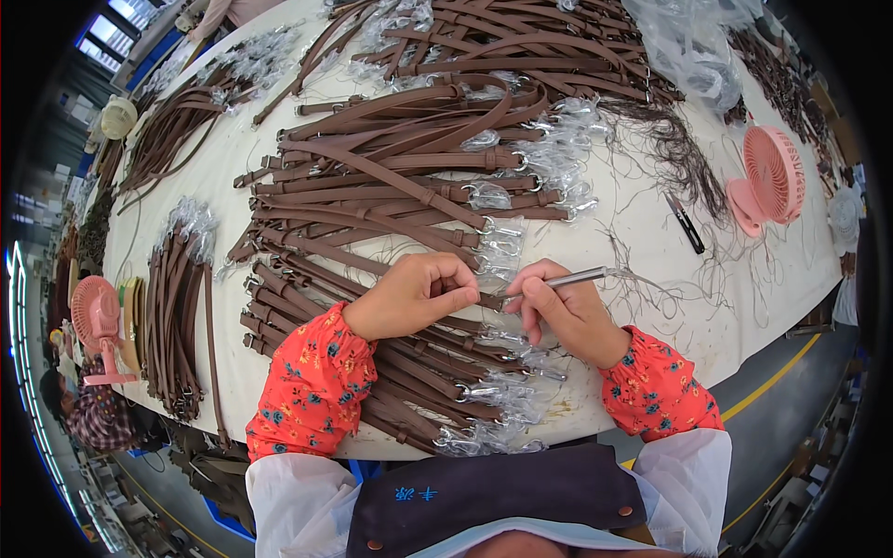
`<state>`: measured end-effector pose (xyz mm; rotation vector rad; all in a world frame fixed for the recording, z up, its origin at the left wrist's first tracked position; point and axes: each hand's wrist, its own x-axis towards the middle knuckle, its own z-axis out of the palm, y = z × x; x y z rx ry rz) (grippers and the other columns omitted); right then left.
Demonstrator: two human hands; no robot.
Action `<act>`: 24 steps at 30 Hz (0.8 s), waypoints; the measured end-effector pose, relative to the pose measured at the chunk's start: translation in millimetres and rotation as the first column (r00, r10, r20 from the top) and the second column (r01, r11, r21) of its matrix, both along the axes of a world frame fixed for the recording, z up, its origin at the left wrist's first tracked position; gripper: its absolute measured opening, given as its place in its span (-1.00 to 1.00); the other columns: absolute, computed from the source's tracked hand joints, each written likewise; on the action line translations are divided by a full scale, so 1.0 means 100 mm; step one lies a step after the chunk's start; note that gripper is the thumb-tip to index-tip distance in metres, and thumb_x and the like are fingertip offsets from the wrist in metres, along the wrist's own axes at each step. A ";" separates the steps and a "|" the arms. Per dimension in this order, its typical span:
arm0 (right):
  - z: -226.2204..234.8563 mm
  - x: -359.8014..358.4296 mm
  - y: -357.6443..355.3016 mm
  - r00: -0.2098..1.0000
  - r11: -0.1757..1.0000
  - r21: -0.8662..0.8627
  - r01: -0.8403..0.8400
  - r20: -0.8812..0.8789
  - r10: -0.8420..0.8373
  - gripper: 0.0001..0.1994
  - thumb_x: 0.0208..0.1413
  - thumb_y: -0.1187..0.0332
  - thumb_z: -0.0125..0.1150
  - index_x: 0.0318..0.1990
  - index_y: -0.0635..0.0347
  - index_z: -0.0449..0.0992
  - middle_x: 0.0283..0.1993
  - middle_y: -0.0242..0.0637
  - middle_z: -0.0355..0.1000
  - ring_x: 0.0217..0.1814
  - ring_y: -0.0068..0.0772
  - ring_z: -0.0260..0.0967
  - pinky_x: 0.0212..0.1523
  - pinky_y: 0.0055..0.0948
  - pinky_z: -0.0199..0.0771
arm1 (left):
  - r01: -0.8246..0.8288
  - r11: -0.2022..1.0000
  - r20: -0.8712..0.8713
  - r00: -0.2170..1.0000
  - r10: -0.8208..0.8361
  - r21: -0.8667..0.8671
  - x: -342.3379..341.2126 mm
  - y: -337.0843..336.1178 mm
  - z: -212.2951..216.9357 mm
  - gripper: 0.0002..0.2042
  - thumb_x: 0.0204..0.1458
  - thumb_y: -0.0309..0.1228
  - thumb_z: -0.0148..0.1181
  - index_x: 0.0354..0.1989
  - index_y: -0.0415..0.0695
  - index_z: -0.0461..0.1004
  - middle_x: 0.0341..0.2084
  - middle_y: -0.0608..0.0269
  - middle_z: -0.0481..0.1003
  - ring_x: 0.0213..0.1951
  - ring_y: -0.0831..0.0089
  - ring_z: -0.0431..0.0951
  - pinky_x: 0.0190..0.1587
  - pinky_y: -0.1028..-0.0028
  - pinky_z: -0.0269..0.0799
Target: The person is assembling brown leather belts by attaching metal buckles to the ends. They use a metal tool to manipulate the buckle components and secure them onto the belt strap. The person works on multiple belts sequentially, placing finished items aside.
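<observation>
Over a pile of brown straps (pixel 400 367), my left hand (pixel 416 293) is closed, thumb pressed against the curled fingers. Whatever lies in that pinch is hidden or too small to make out. A short piece of brown strap (pixel 490 299) shows between my two hands, near the left thumb tip. My right hand (pixel 561 312) grips a slim silver metal tool (pixel 579 276), its outer end pointing right; the other end is hidden by the fingers. Metal clasps (pixel 502 244) in clear plastic wrap sit at the strap ends beside my hands.
More brown straps (pixel 521 42) cover the far side of the white table (pixel 651 321), with another bundle (pixel 174 325) at left. Dark loose threads (pixel 684 153) and a black-handled cutter (pixel 686 225) lie at right. Pink fans stand right (pixel 774 177) and left (pixel 96 316).
</observation>
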<state>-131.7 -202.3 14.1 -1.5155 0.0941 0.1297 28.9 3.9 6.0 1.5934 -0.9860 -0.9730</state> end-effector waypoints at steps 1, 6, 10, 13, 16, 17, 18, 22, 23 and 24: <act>0.00 0.00 0.00 1.000 1.000 0.004 0.001 0.000 -0.001 -0.71 0.48 0.21 -0.15 -0.06 0.25 0.40 -0.52 -0.39 0.39 -0.52 -0.63 0.38 -0.16 -0.51 0.51 | 0.009 1.000 0.024 1.000 -0.009 -0.016 0.00 0.00 0.00 -0.87 0.20 -0.42 0.28 -0.27 -0.24 0.55 -0.49 0.44 0.49 -0.44 0.72 0.39 -0.40 0.61 0.33; -0.04 0.00 0.00 1.000 1.000 0.018 0.015 0.025 -0.015 -0.71 0.47 0.21 -0.12 -0.06 0.25 0.41 -0.51 -0.38 0.39 -0.54 -0.64 0.37 -0.30 -0.56 0.45 | 0.030 0.999 0.040 0.999 -0.032 0.042 -0.01 0.00 0.02 -0.87 0.18 -0.41 0.29 -0.29 -0.22 0.55 -0.53 0.44 0.48 -0.47 0.71 0.36 -0.42 0.60 0.30; -0.08 -0.01 0.01 0.997 0.999 0.028 0.035 0.060 -0.037 -0.72 0.46 0.20 -0.07 -0.06 0.26 0.44 -0.48 -0.39 0.40 -0.57 -0.66 0.35 -0.52 -0.62 0.35 | 0.041 0.998 0.050 0.998 -0.043 0.051 -0.01 0.01 0.00 -0.87 0.16 -0.40 0.30 -0.31 -0.21 0.56 -0.55 0.42 0.48 -0.50 0.69 0.34 -0.44 0.58 0.29; -0.07 -0.01 0.01 0.998 0.999 0.026 0.035 0.045 -0.036 -0.71 0.46 0.20 -0.07 -0.06 0.26 0.43 -0.48 -0.39 0.40 -0.57 -0.66 0.36 -0.52 -0.62 0.35 | 0.052 0.998 0.096 0.994 -0.055 0.027 0.00 0.01 -0.02 -0.86 0.15 -0.39 0.31 -0.31 -0.21 0.56 -0.55 0.38 0.49 -0.51 0.65 0.34 -0.44 0.55 0.29; -0.06 -0.01 0.02 0.999 0.999 0.027 0.032 0.042 -0.033 -0.71 0.46 0.19 -0.06 -0.06 0.26 0.43 -0.48 -0.40 0.40 -0.57 -0.65 0.36 -0.52 -0.61 0.35 | 0.070 0.998 0.142 0.987 -0.071 0.006 0.00 0.01 -0.02 -0.85 0.15 -0.38 0.31 -0.31 -0.21 0.56 -0.54 0.35 0.49 -0.51 0.62 0.35 -0.44 0.52 0.30; -0.06 0.00 0.02 0.999 0.999 0.027 0.031 0.044 -0.032 -0.71 0.46 0.19 -0.06 -0.06 0.26 0.43 -0.48 -0.40 0.40 -0.57 -0.65 0.36 -0.52 -0.61 0.35 | 0.074 0.997 0.147 0.986 -0.073 0.004 0.01 0.01 -0.02 -0.85 0.15 -0.38 0.31 -0.31 -0.21 0.56 -0.54 0.35 0.49 -0.51 0.62 0.35 -0.43 0.52 0.30; -0.06 -0.01 0.02 0.998 0.999 0.027 0.031 0.045 -0.033 -0.71 0.46 0.19 -0.06 -0.06 0.26 0.43 -0.48 -0.40 0.40 -0.57 -0.65 0.36 -0.52 -0.61 0.35 | 0.077 0.997 0.153 0.985 -0.076 0.002 0.01 0.01 -0.03 -0.85 0.15 -0.37 0.31 -0.31 -0.22 0.56 -0.54 0.35 0.49 -0.51 0.61 0.35 -0.43 0.52 0.30; -0.04 0.00 0.00 0.999 1.000 0.000 0.006 0.032 -0.006 -0.72 0.47 0.21 -0.12 -0.05 0.25 0.41 -0.51 -0.36 0.41 -0.54 -0.63 0.38 -0.38 -0.58 0.41 | 0.081 0.997 0.164 0.983 -0.079 -0.010 0.01 0.01 -0.03 -0.85 0.15 -0.37 0.31 -0.31 -0.22 0.56 -0.54 0.34 0.49 -0.51 0.61 0.35 -0.43 0.52 0.30; -0.03 0.00 0.00 1.000 1.000 -0.014 -0.006 0.024 0.007 -0.72 0.48 0.22 -0.15 -0.04 0.25 0.40 -0.52 -0.34 0.41 -0.53 -0.62 0.38 -0.32 -0.56 0.44 | 0.081 0.997 0.164 0.983 -0.079 -0.006 0.01 0.01 -0.03 -0.84 0.15 -0.37 0.30 -0.31 -0.22 0.56 -0.54 0.34 0.49 -0.50 0.61 0.35 -0.43 0.52 0.30; -0.04 0.00 0.00 0.999 1.000 -0.002 0.005 0.035 -0.005 -0.72 0.47 0.21 -0.12 -0.05 0.26 0.41 -0.51 -0.36 0.41 -0.54 -0.63 0.38 -0.38 -0.58 0.41 | 0.081 0.997 0.164 0.983 -0.079 -0.001 0.01 0.01 -0.02 -0.84 0.15 -0.37 0.30 -0.31 -0.22 0.56 -0.54 0.34 0.49 -0.50 0.61 0.35 -0.43 0.52 0.30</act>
